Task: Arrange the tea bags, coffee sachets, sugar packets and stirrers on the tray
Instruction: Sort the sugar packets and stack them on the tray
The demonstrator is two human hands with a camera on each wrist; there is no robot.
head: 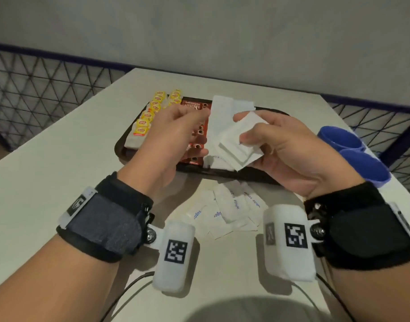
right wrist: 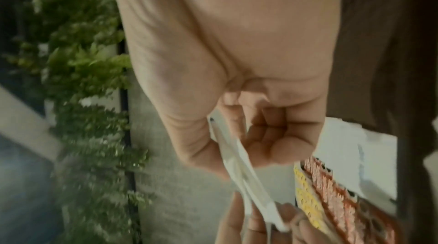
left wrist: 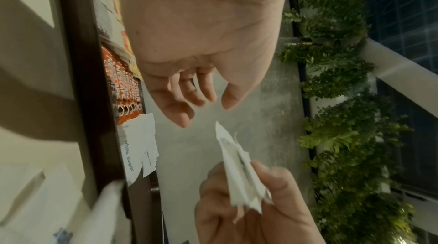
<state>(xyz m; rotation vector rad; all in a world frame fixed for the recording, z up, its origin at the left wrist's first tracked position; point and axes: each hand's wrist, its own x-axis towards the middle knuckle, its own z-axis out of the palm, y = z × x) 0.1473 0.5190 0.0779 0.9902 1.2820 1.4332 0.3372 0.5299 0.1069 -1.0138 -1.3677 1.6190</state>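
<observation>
A dark tray lies on the white table. It carries yellow tea bags on its left, red coffee sachets beside them, and a column of white sugar packets. My right hand pinches a small stack of sugar packets above the tray's middle. In the wrist views that stack sticks out edge-on from my right hand. My left hand hovers over the coffee sachets. Its fingers are relaxed, hold nothing, and stop just short of the stack's tip.
Several loose sugar packets lie on the table just in front of the tray. Two blue cups stand at the table's right edge. A wire mesh fence runs behind the table, and a grey wall rises beyond it.
</observation>
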